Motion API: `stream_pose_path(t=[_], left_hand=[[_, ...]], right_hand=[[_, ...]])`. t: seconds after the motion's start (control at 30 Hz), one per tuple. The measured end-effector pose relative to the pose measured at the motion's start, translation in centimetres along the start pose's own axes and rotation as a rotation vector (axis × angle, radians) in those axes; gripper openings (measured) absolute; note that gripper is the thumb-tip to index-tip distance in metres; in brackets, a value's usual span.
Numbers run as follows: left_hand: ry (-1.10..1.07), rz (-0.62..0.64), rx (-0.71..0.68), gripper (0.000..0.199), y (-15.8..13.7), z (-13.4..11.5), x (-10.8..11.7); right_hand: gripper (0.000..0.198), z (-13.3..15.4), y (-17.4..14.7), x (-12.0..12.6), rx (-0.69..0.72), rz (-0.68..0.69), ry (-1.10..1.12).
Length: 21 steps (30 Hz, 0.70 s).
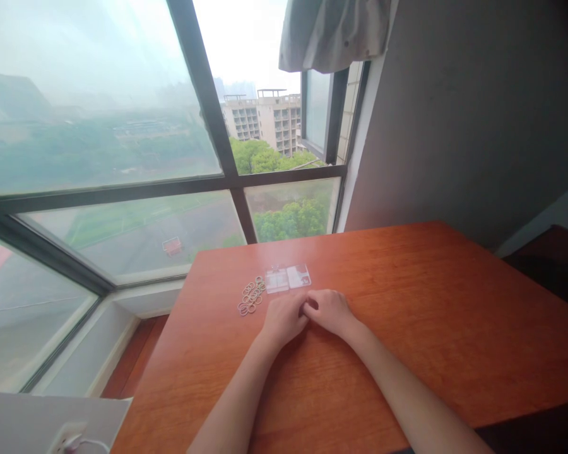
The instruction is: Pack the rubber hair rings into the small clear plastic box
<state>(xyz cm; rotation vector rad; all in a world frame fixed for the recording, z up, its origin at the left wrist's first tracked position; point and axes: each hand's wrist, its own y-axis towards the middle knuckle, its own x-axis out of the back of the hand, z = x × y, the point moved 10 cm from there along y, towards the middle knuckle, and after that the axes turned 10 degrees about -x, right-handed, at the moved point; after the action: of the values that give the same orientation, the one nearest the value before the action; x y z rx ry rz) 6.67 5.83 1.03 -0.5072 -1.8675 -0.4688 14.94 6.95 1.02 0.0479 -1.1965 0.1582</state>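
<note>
My left hand (284,318) and my right hand (330,311) rest side by side on the reddish wooden table (407,302), fingertips meeting in the middle. Both have curled fingers; whether anything small sits between the fingertips is hidden. Just beyond my hands lies a clear plastic compartment box (287,278). To its left, near my left hand, is a loose pile of several small metal rings (251,296).
A large window (123,157) with dark frames runs behind and left of the table. A grey wall (478,113) stands at the right. A white sill with a plug and cable (71,438) is at the lower left, and a dark object (549,258) is at the far right.
</note>
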Motion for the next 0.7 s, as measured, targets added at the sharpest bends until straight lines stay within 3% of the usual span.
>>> stream_pose_path(t=[0.7], left_hand=[[0.033, 0.009, -0.012, 0.019, -0.03, 0.17, -0.47]], right_hand=[[0.027, -0.16, -0.05, -0.01, 0.035, -0.028, 0.045]])
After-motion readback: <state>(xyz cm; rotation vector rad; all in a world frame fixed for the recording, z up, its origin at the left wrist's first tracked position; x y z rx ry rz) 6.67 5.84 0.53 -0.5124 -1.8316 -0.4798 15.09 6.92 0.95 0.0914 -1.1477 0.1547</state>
